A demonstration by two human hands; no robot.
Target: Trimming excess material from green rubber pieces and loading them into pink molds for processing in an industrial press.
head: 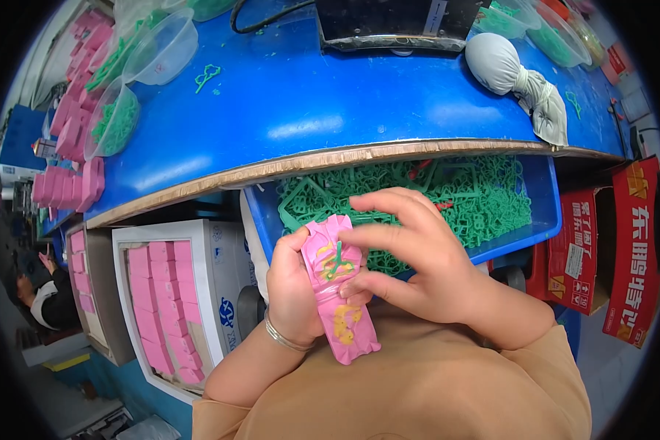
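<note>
My left hand (294, 283) grips an opened pink rubber mould (352, 330) along its left side, low in front of my chest. Yellow patches mark the mould's surface, and a small green branched piece, perhaps wax (338, 264), stands in its upper half. My right hand (418, 253) is at the mould's right side, its thumb at the middle and its fingers spread above the green piece; whether the fingertips touch it is unclear. Behind both hands, a blue plastic tray (547, 220) holds a heap of green branched pieces (489, 203).
On the blue worktable (308, 93) are a black device (396, 22), a tied pale cloth bundle (492, 63), clear plastic bowls (165, 52) and pink moulds (91, 181). A box of pink blocks (168, 308) stands left, red cartons (577, 247) right. A co-worker (47, 297) is far left.
</note>
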